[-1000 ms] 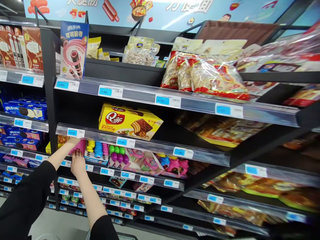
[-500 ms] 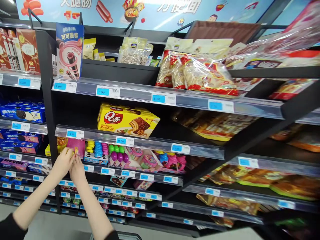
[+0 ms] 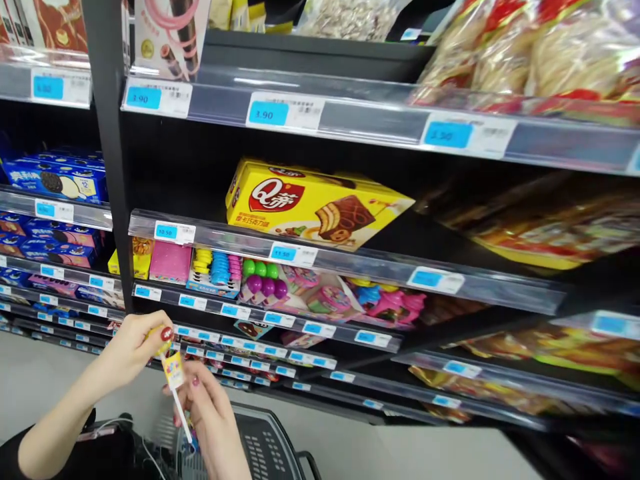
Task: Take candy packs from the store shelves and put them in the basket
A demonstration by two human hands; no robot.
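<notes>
A lollipop with a yellow, patterned wrapper and a white stick hangs head-up, tilted, in front of the shelves. My left hand pinches its yellow head between thumb and fingers. Close beside the stick is my right hand, fingers loosely bent and apart, the thumb near the lower edge of the wrapper. Whether the right fingertips touch the stick cannot be made out. Behind and above the hands, a pink box stands on the shelf between a yellow pack and a box of colourful toy-like sweets.
Below my hands is a grey shopping basket with a dark handle. A yellow cake box sits on the shelf above the sweets. Price-tagged shelf edges jut out ahead; blue biscuit boxes are at the left.
Both hands have come down and back from the pink box on the shelf. The lollipop is now in plain view in my left hand, and my right hand has moved apart from the left.
</notes>
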